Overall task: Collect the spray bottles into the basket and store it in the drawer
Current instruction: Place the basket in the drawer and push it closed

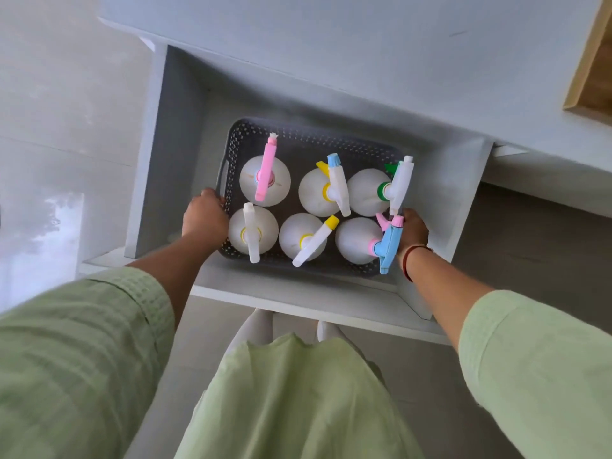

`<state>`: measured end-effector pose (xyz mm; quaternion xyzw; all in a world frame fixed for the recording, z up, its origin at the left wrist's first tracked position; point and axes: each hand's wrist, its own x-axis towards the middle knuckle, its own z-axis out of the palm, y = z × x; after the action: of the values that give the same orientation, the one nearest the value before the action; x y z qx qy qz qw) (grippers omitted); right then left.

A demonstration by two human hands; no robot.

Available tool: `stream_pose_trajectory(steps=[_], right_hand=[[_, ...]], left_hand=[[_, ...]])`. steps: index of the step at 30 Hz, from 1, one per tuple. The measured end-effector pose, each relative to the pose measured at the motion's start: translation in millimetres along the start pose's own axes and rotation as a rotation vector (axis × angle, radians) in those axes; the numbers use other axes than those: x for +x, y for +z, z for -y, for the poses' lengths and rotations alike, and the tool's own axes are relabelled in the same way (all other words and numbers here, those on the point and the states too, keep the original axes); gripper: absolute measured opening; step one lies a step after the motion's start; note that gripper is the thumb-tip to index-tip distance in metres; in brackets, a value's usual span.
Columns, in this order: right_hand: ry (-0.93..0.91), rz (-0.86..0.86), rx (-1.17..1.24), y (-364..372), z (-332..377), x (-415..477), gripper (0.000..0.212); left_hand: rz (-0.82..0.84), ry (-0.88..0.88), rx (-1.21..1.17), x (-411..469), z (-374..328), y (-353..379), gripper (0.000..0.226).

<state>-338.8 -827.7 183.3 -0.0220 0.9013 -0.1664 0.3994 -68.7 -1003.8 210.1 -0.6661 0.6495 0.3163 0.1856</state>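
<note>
1. drawer (178, 134): white, pulled out from under the countertop (331, 44).
2. basket (298, 129): dark grey, perforated, inside the drawer with gaps to both side walls. Can't tell if it sits on the drawer floor or hangs just above it.
3. Six spray bottles (299, 236) stand upright in the basket in 2 rows of 3, all with white bodies.
   - Far row, 9 to 3 o'clock: pink head, white/blue/yellow head, white/green head.
   - Near row, 9 to 3 o'clock: white head, white head with yellow nozzle, blue/pink head.
4. left hand (205, 217): at the basket's 9 o'clock, fingers curled over the rim by the handle slot, gripping it.
5. right hand (414, 231): at the basket's 3 o'clock, wrapped on the rim. Its fingertips are hidden behind the blue/pink head. There is a red band (409, 260) on the wrist.
6. Both arms are in light green sleeves (82, 342).
7. wooden panel (592, 61): at the frame's 2 o'clock, cut off by the edge.
</note>
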Motion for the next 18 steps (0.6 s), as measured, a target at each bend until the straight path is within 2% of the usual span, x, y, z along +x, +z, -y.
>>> stream_pose_trajectory(steps=[4,12,18], right_hand=[[-0.042,-0.017,-0.129,10.9,-7.4,14.2,0.025],[-0.033,-0.03,-0.171,32.9,-16.5,37.2,0.036],[-0.054,-0.068,-0.185,38.9,-21.0,50.2,0.025]], left_hand=[[0.0,0.01,0.01,20.6,3.0,15.2,0.026],[0.042,-0.014,0.024,55.3,0.1,37.9,0.026],[0.054,-0.006,-0.003,71.8,-0.3,48.3,0.028]])
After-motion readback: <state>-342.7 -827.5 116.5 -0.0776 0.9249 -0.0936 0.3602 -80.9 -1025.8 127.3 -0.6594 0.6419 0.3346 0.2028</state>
